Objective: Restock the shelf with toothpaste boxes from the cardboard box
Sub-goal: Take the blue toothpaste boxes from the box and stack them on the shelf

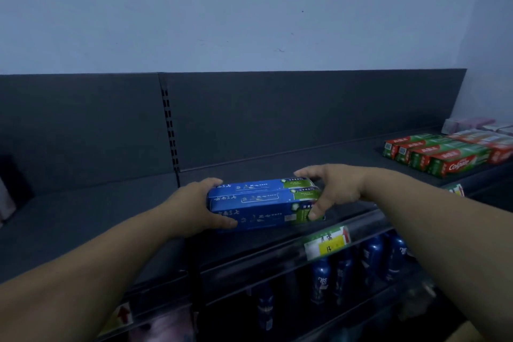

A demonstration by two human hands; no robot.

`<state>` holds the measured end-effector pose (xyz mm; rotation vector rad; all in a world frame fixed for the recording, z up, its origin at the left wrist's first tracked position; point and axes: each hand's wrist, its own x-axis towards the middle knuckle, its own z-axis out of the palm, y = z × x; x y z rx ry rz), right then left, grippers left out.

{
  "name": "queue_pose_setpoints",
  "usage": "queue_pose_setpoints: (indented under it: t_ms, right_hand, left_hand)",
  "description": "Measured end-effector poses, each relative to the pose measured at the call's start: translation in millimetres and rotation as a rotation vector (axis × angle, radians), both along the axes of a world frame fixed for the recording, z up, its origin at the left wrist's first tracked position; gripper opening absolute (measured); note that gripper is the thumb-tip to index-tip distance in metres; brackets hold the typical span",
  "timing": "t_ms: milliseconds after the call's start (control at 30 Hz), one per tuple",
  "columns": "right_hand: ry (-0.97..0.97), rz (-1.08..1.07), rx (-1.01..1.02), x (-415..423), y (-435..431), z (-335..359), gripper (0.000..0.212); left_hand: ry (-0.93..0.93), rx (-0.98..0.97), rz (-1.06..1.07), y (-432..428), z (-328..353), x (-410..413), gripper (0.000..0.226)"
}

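Gripping a cluster of blue toothpaste boxes [258, 203] from both ends, you are holding it low over the dark top shelf [111, 216], near the front edge. Your left hand [194, 203] is wrapping the blue end, its thumb lying across the front face. Your right hand [333, 189] is clamping the green-printed end, fingers curling over the top and thumb pressing the front. The boxes are lying lengthwise, pressed tight together; whether they are fully resting on the shelf cannot be told. Well apart to the right, red-and-green Colgate boxes [444, 158] are lying in a row on the same shelf. A yellow price tag [327, 244] is sitting on the front rail below your right hand, and dark blue bottles [372, 255] are standing on the level beneath.
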<state>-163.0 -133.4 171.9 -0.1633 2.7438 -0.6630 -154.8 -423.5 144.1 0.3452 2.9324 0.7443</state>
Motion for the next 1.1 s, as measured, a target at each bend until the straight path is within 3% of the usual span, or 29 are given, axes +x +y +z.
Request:
queue_pose_setpoints:
  t_ms: [233,400,533,667,800,1100]
  right_hand:
    - [0.328,-0.213,0.03,12,-14,-21,0.102]
    - [0.432,-0.316,0.017,42,-16,-28,0.096]
    - [0.479,-0.402,0.008,78,-5,-33,0.084]
    - [0.478,-0.491,0.012,117,14,-39,0.08]
    - [0.445,-0.574,0.056,160,38,-54,0.079]
    - [0.325,-0.787,0.164,307,134,-110,0.074]
  left_hand:
    - [0.085,0.051,-0.042,5,-7,3,0.092]
    - [0.124,0.083,-0.033,11,-12,3,0.088]
    - [0.193,0.023,-0.013,20,-13,9,0.101]
    - [0.418,0.008,-0.079,44,-10,32,0.101]
    - [0.507,-0.003,-0.241,87,-19,72,0.089]
    - [0.348,-0.113,-0.491,225,-77,166,0.085]
